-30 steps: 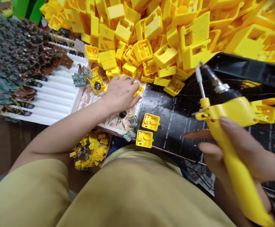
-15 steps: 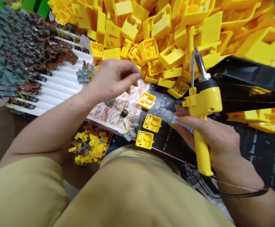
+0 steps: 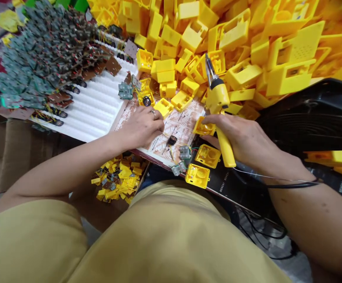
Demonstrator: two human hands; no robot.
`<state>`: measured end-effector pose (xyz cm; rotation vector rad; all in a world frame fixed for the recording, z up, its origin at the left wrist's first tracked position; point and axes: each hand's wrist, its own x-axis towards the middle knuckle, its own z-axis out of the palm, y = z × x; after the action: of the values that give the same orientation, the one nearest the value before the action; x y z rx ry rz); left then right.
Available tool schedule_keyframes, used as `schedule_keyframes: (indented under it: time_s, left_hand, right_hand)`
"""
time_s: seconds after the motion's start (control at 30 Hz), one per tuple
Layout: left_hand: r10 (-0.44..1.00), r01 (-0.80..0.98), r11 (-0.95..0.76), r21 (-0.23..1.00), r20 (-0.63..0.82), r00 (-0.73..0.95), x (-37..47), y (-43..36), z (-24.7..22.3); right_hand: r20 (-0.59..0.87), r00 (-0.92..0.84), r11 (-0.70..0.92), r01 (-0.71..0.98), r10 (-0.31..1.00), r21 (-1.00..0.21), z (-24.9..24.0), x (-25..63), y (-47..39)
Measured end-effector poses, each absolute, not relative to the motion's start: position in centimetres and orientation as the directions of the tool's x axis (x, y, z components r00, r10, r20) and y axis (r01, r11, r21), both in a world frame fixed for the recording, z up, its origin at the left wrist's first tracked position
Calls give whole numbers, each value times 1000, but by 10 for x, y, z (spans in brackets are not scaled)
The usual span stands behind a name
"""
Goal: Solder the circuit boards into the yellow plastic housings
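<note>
My right hand (image 3: 241,135) grips a yellow soldering gun (image 3: 225,147), its metal tip pointing up and away. My right thumb and fingertips also reach an open yellow plastic case (image 3: 203,126) on the table. Two more open cases, a middle one (image 3: 207,155) and a near one (image 3: 197,175), lie below it. Green circuit boards (image 3: 185,152) with thin wires lie beside them, near a small black round part (image 3: 172,140). On the patterned sheet, my left hand (image 3: 145,127) is closed with fingers curled down; its fingertips are hidden. Just beyond it sits another round black part (image 3: 146,101).
A large heap of yellow cases (image 3: 194,35) covers the back. At left, many circuit boards (image 3: 50,51) are piled on a ridged white foam sheet (image 3: 91,106). A black curved object (image 3: 306,114) stands at right. Below the table edge is a box of yellow parts (image 3: 119,177).
My left hand has come down and nearer onto the patterned sheet. My right hand has moved left with the soldering gun, its fingers now at the farthest of the three cases. The view has shifted.
</note>
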<state>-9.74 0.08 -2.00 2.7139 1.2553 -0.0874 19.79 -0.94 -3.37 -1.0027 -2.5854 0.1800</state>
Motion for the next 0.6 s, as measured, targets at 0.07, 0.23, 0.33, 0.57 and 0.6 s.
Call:
schedule_keyframes:
  time_s: [0.07,0.23,0.33,0.57,0.6]
  left_hand:
    - [786,771,-590,241,-46,616,-97,2,-23]
    - [847,685,-376,624,-70,528,-86,8,-10]
    - [838,656,-269,705,-165,521,-70,14,-4]
    - [805,662,-281,695,-206,557,-33,26,-10]
    - [798,660,-287,695,-208,566,-29,25,-10]
  right_hand:
    - [300,-688,751,612,660,-248,-32,204,-11]
    - [363,-664,753,614,654,-235,-31,212,-20]
    - [380,-655,753,614,653,-236,-28,212,-32]
    - [549,-401,632,701,733,-331,-5,228,-83]
    - [536,-385,612,711,752,-348,-3,235,-92]
